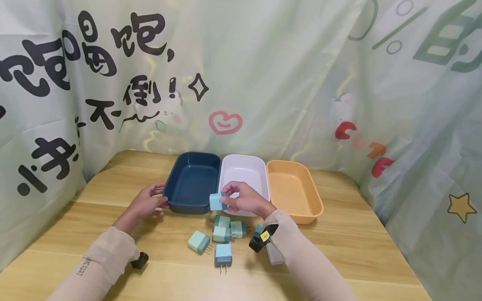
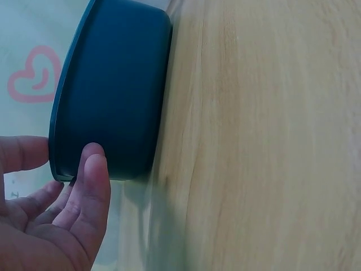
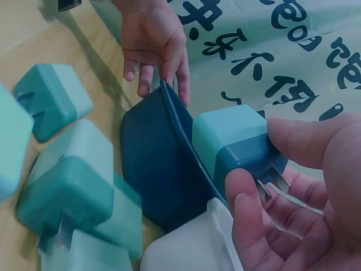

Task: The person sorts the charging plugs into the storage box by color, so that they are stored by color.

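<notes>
Just below the frame's centre, the right hand point(image 1: 244, 200) pinches a two-tone blue charger point(image 1: 216, 202) by the dark blue tray's point(image 1: 188, 208) lower-right corner, while, farther left, the left hand's point(image 1: 147, 201) loosely extended fingers touch that tray. Other chargers point(image 1: 223, 253) lie lower centre. This looks mid-carry, calling next for clearing the rim before letting go.

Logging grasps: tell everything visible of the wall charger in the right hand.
Two-tone wall charger, boxy with rounded edges, plastic-looking: light blue body, darker blue end with two metal prongs. The right hand pinches it by the darker end, prongs toward the palm, held aloft at the navy tray's near right corner.
</notes>
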`<state>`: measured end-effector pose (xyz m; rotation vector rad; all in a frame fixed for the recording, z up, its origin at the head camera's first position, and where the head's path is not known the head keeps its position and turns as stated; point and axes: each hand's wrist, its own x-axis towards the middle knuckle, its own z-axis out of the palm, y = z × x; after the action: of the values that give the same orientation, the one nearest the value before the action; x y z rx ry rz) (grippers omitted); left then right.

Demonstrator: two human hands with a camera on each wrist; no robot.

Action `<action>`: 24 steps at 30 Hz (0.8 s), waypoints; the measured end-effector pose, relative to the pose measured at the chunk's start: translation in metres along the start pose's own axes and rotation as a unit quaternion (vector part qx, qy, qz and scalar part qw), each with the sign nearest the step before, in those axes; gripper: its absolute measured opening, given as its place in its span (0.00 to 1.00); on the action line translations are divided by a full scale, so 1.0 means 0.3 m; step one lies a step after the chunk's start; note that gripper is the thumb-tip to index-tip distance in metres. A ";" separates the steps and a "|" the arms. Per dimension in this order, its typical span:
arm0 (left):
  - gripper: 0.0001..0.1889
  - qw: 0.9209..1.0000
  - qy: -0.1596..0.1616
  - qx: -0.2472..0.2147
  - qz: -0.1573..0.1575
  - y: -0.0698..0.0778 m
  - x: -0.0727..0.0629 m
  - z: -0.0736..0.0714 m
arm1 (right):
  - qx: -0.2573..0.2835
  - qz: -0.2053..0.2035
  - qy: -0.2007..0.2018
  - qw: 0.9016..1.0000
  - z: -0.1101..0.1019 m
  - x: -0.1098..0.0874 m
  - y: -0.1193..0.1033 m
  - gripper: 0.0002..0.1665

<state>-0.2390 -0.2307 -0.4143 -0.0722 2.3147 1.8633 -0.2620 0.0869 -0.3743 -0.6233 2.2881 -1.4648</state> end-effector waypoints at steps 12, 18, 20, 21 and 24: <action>0.30 1.000 0.000 0.000 -0.006 -0.017 -0.005 0.009 | -0.015 -0.002 0.003 1.000 0.022 0.044 -0.036 0.15; 0.30 1.000 0.002 0.002 -0.003 -0.013 -0.005 0.006 | -0.014 0.012 0.015 1.000 0.038 0.079 -0.055 0.14; 0.30 1.000 0.004 0.003 -0.001 -0.008 -0.005 0.003 | -0.011 0.013 0.016 1.000 0.044 0.092 -0.061 0.14; 0.30 1.000 0.004 0.003 -0.001 -0.007 -0.004 0.003 | -0.011 0.014 0.016 1.000 0.046 0.096 -0.065 0.13; 0.30 1.000 0.003 0.006 0.000 -0.003 -0.003 0.002 | -0.014 0.017 0.019 1.000 0.052 0.110 -0.072 0.13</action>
<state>-0.2379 -0.2303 -0.4153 -0.0772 2.3294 1.8527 -0.2779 0.0492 -0.3628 -0.5668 2.3411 -1.4433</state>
